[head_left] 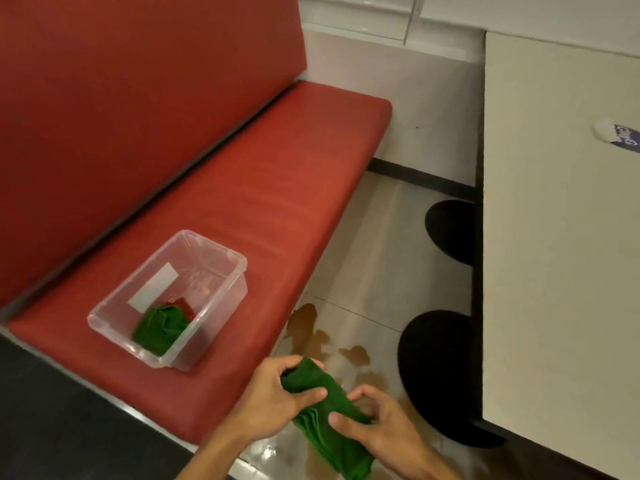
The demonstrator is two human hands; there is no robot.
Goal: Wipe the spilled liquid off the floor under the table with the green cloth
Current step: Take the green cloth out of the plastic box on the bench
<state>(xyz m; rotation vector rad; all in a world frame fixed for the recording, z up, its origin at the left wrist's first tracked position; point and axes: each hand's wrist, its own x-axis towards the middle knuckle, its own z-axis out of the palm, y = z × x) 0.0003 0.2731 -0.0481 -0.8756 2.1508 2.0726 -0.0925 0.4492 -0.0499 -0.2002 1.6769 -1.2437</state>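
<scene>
From the head camera, both my hands were at the bottom centre of the frame, holding the green cloth (323,405) between them above the floor (381,244). My left hand (273,400) had its fingers curled round the cloth's upper end, thumb laid across the fabric. My right hand (379,433) pinched the folded middle of it, thumb pressed on the near side and the other fingers bent over the far side. The cloth's loose end hung down toward the bottom edge of the frame.

The spilled liquid (310,332) lay in brown puddles on the pale tiles just above and beside my hands, running along the edge of the red bench (263,209). The table (554,271) filled the right side of the frame, with two black round bases (438,368) showing under its edge and a small wrapper (618,135) on its top at the far right.

On the bench seat at lower left sat a clear plastic bin (221,271) holding a second green rag (160,328) and something red beside it.
</scene>
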